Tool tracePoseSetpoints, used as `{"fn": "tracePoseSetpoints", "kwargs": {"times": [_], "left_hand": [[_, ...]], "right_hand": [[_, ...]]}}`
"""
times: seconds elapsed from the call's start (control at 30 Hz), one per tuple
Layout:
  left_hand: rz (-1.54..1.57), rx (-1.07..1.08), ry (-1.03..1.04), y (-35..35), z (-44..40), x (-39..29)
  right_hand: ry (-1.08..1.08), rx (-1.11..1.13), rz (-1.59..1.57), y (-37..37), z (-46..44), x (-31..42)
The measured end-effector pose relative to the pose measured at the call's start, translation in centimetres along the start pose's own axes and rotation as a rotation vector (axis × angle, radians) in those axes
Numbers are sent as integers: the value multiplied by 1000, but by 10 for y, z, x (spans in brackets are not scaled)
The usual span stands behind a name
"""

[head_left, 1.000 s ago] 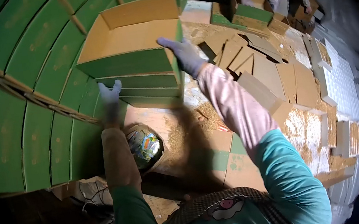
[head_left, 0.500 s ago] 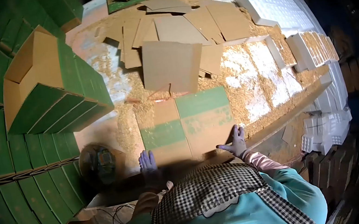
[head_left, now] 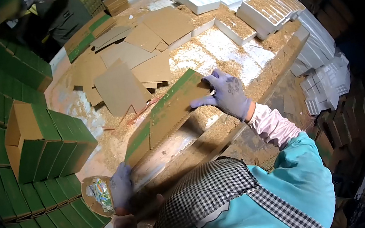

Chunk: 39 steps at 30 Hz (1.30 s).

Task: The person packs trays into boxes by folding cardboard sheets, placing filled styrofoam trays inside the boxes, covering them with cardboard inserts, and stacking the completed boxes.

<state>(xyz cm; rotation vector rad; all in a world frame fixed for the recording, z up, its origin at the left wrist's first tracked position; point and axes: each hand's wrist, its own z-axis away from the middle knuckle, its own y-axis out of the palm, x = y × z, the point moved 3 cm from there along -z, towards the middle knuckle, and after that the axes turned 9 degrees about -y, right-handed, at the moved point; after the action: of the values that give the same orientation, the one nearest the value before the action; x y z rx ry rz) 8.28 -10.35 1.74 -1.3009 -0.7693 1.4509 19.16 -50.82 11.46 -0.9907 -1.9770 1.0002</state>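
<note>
A green-and-brown flattened cardboard box point(head_left: 168, 114) is tilted up off the table between my gloved hands, with bare tabletop and shadow showing beneath its near edge. My right hand point(head_left: 227, 93) grips its right end, thumb on the near side and fingers over the far edge. At the lower left corner, my left hand point(head_left: 121, 185) is closed against the board's end; its fingers are partly hidden. Just beyond the board lie some reddish strings point(head_left: 137, 114) and a pile of loose brown cardboard sheets point(head_left: 119, 88).
On my left stand stacked green boxes point(head_left: 63, 157), one open-topped, and a round container point(head_left: 93, 207) of small packets. White foam trays point(head_left: 263, 22) with sawdust-like filling stand at the far right. Another person point(head_left: 65, 20) is across the table.
The flattened box has been lifted from the tabletop and tilted. Both hands, open beside it before, now hold its ends. My view has turned to the right.
</note>
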Motion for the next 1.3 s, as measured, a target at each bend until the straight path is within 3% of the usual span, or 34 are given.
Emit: {"fn": "tracePoseSetpoints", "kwargs": {"times": [0.03, 0.1, 0.13, 0.2, 0.23, 0.27, 0.3, 0.37, 0.4, 0.43, 0.47, 0.5, 0.57, 0.6, 0.63, 0.67, 0.7, 0.77, 0.8, 0.83, 0.87, 0.9, 0.93, 0.97, 1.03, 1.07, 1.1, 1.13, 1.17, 1.23, 1.27, 1.3], "left_hand": [[-9, 0, 17, 0, -3, -2], [224, -238, -210, -11, -10, 3], [619, -129, -575, -13, -19, 7], [695, -19, -556, -39, -33, -33], [767, 89, -560, -49, -41, -51], [681, 333, -723, -51, -55, -60], [681, 335, -714, -29, -60, -53], [782, -367, 31, 3, -86, -51], [584, -458, 1, 9, -101, -45], [586, -462, 24, 10, -107, -57], [258, -384, 181, 20, -102, -84], [-70, -298, 325, 31, -94, -99], [-360, 282, 509, 90, -104, -74], [-367, 81, 546, 85, -105, -71], [-376, 68, 560, 72, -112, -74], [-397, -229, 376, 42, -114, -76], [-402, -523, 182, 12, -113, -80], [-378, -460, 136, -2, -115, -93], [-313, -445, 133, 1, -112, -95], [-253, -440, 138, 1, -114, -97], [-244, -618, 274, 14, -103, -87], [-152, -639, 384, 31, -97, -76], [-45, -352, 353, 48, -87, -70], [56, -418, 447, 59, -79, -64], [-63, -483, 514, 56, -97, -60], [-61, -454, 506, 51, -108, -53], [63, -251, 446, 42, -137, -51], [184, -58, 387, 39, -157, -55], [189, -49, 383, 37, -154, -70], [164, 3, 261, 32, -138, -109], [-187, -314, 434, 57, -123, -107], [-192, -330, 440, 57, -113, -98]], "right_hand": [[-6, 48, 55, -3, -6, 0], [-25, 138, 25, -11, -11, 7], [-103, 191, -21, -13, -11, 19], [-217, 356, -177, 0, -13, 42], [-146, 472, -222, 16, -19, 42], [20, 597, -309, 37, -32, 27], [145, 544, -401, 74, -38, -5], [342, 48, -595, 117, -41, -44], [291, -8, -616, 127, -39, -36], [243, -64, -635, 126, -36, -7], [181, -118, -457, 151, -30, 12], [205, -152, -549, 161, -27, 24], [210, -190, -526, 166, -29, 25], [195, -128, -791, 159, -29, 20], [177, -61, -1052, 148, -21, 11], [303, 57, -877, 153, 2, -2], [278, 197, -666, 161, 23, -10], [384, 166, -261, 165, 27, -3], [383, 165, -253, 166, 33, -2], [359, 11, -345, 163, 38, -4], [330, -148, -435, 158, 41, -8], [314, -374, -497, 139, 53, -14], [436, -444, -625, 101, 69, -10], [360, -496, -429, 82, 92, -9], [118, -384, -436, 46, 113, 28], [-112, -187, -376, 41, 104, 47], [-347, 8, -314, 44, 87, 56], [-282, 19, -236, 68, 73, 40], [-113, 38, -29, 85, 56, 26], [219, 146, -310, 127, 56, 0], [285, 84, -445, 127, 61, -3], [344, 21, -580, 128, 72, -3]]}}
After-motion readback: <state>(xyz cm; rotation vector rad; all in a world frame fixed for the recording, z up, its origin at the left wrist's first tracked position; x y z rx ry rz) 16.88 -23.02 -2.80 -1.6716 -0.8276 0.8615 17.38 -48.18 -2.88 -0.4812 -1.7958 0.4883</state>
